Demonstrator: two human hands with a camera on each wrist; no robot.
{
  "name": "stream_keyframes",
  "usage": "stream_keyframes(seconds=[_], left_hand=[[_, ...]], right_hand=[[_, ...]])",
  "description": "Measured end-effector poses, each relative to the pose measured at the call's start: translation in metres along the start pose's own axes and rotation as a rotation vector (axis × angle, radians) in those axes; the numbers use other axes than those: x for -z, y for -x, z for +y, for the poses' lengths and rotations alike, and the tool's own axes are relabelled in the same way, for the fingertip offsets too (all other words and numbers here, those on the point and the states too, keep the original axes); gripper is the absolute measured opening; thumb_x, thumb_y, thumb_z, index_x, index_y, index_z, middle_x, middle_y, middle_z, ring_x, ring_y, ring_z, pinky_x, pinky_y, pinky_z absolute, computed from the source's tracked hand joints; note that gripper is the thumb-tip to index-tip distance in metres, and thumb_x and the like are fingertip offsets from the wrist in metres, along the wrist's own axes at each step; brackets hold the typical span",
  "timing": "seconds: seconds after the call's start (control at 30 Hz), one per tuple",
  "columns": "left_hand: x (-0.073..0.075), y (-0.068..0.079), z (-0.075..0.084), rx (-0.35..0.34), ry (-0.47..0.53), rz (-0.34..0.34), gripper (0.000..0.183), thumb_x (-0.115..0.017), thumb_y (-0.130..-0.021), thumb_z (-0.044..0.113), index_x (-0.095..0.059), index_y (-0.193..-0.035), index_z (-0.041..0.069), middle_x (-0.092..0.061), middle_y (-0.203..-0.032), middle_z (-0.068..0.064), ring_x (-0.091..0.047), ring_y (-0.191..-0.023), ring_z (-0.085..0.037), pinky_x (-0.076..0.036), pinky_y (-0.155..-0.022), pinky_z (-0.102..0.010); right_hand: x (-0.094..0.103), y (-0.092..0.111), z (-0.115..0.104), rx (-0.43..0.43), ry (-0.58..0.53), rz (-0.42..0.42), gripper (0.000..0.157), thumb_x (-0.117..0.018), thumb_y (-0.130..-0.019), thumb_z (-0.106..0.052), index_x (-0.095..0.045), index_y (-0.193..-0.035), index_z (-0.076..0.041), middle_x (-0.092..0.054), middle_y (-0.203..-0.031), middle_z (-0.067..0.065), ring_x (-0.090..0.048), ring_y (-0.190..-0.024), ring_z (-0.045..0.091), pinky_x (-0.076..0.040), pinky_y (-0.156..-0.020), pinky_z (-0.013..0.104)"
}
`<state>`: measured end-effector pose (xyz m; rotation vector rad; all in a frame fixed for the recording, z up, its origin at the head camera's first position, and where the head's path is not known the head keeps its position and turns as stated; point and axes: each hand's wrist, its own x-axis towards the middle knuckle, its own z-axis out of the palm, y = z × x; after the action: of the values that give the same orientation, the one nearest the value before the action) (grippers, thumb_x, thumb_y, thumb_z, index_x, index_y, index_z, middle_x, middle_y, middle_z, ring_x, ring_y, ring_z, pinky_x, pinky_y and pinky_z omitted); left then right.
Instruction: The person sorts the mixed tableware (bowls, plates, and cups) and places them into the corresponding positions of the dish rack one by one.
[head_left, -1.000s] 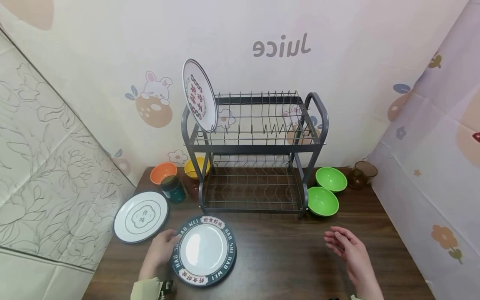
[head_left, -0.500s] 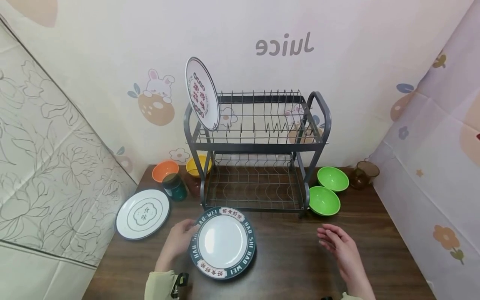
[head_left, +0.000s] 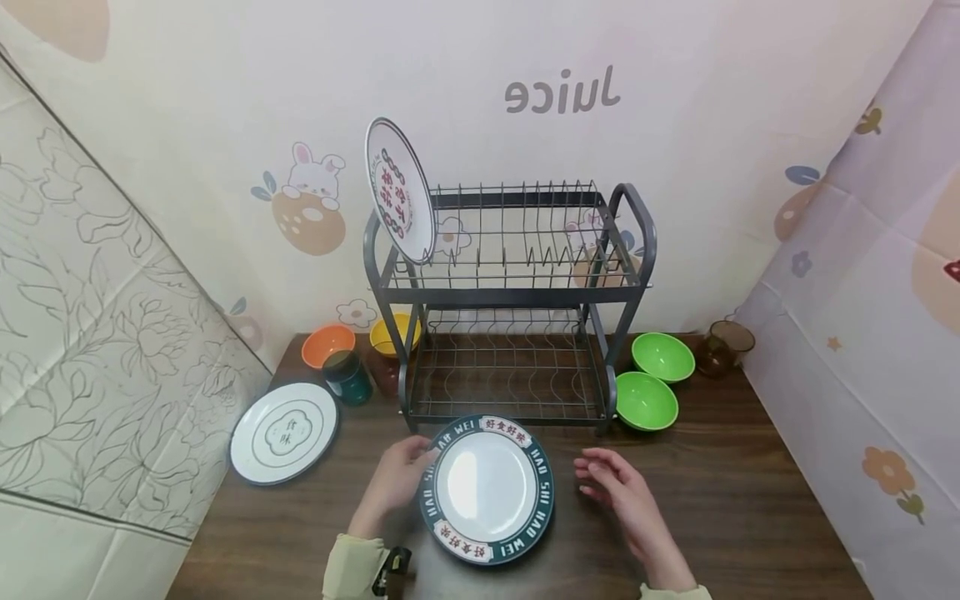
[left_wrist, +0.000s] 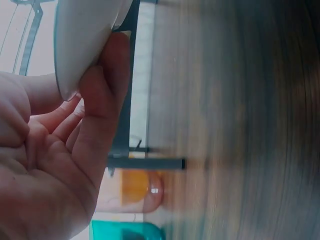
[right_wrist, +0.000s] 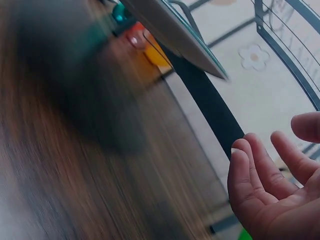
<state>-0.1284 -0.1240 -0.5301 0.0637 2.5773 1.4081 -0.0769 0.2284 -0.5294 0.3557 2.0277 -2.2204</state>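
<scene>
A white plate point(head_left: 486, 487) with a dark teal lettered rim is gripped at its left edge by my left hand point(head_left: 397, 475). In the left wrist view the thumb lies on one face of the plate point(left_wrist: 87, 40) and curled fingers press its underside. The right wrist view shows the plate point(right_wrist: 175, 37) raised over the table, with a blurred shadow below. My right hand point(head_left: 618, 492) is a short way right of the plate, its fingers relaxed and apart from it; the right wrist view shows that hand point(right_wrist: 280, 185) holding nothing.
A two-tier dish rack point(head_left: 510, 296) stands behind, one plate point(head_left: 401, 192) upright in its top left. Another plate point(head_left: 258, 450) lies at left. Orange point(head_left: 327, 342) and yellow bowls and a teal cup point(head_left: 348, 382) are left; green bowls point(head_left: 647, 402) and a brown cup point(head_left: 723, 348) are right.
My left hand has carried the teal-rimmed plate rightward from the left side to in front of the rack. My right hand has moved left toward it.
</scene>
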Motion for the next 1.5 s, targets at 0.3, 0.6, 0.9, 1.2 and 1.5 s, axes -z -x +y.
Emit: stream_keyframes(seconds=[0.3, 0.6, 0.9, 1.2, 1.5], left_hand=[[-0.017, -0.002, 0.008, -0.005, 0.029, -0.022, 0.026, -0.061, -0.099, 0.03, -0.069, -0.113, 0.01, -0.068, -0.091, 0.0, -0.063, -0.081, -0.015, -0.052, -0.073, -0.039], [-0.022, -0.002, 0.014, -0.046, 0.06, -0.039, 0.025, -0.059, -0.1, 0.029, -0.069, -0.112, 0.01, -0.069, -0.091, 0.0, -0.064, -0.082, -0.016, -0.052, -0.075, -0.04], [-0.022, 0.0, 0.015, -0.056, 0.068, -0.069, 0.029, -0.061, -0.099, 0.031, -0.068, -0.115, 0.008, -0.068, -0.095, 0.0, -0.065, -0.089, -0.017, -0.053, -0.078, -0.041], [-0.02, 0.0, 0.015, -0.046, 0.122, -0.111, 0.042, -0.055, -0.1, 0.045, -0.065, -0.122, 0.01, -0.069, -0.103, -0.001, -0.066, -0.094, -0.02, -0.053, -0.081, -0.043], [0.003, 0.004, -0.002, -0.038, 0.166, -0.043, 0.041, -0.052, -0.104, 0.039, -0.063, -0.119, 0.003, -0.07, -0.096, -0.004, -0.068, -0.085, -0.022, -0.052, -0.077, -0.04]], right_hand=[[-0.019, 0.0, -0.001, -0.057, 0.018, -0.017, 0.037, -0.053, -0.102, -0.014, -0.051, -0.133, 0.007, -0.061, -0.122, 0.02, -0.062, -0.104, 0.023, -0.054, -0.087, 0.041], [-0.026, 0.0, -0.003, -0.127, 0.081, -0.063, 0.041, -0.057, -0.1, -0.013, -0.05, -0.136, 0.005, -0.064, -0.118, 0.016, -0.064, -0.093, 0.022, -0.055, -0.071, 0.035], [-0.022, -0.001, 0.003, -0.131, 0.149, -0.11, 0.042, -0.059, -0.099, -0.009, -0.049, -0.135, 0.01, -0.069, -0.108, 0.016, -0.063, -0.075, 0.02, -0.05, -0.059, 0.029], [-0.016, 0.003, 0.0, -0.124, 0.149, -0.034, 0.039, -0.056, -0.099, -0.003, -0.049, -0.134, 0.013, -0.068, -0.115, 0.023, -0.067, -0.083, 0.022, -0.055, -0.064, 0.032], [0.01, 0.0, -0.001, -0.114, 0.164, 0.048, 0.038, -0.056, -0.099, -0.003, -0.049, -0.135, 0.01, -0.07, -0.108, 0.017, -0.064, -0.075, 0.017, -0.052, -0.06, 0.029]])
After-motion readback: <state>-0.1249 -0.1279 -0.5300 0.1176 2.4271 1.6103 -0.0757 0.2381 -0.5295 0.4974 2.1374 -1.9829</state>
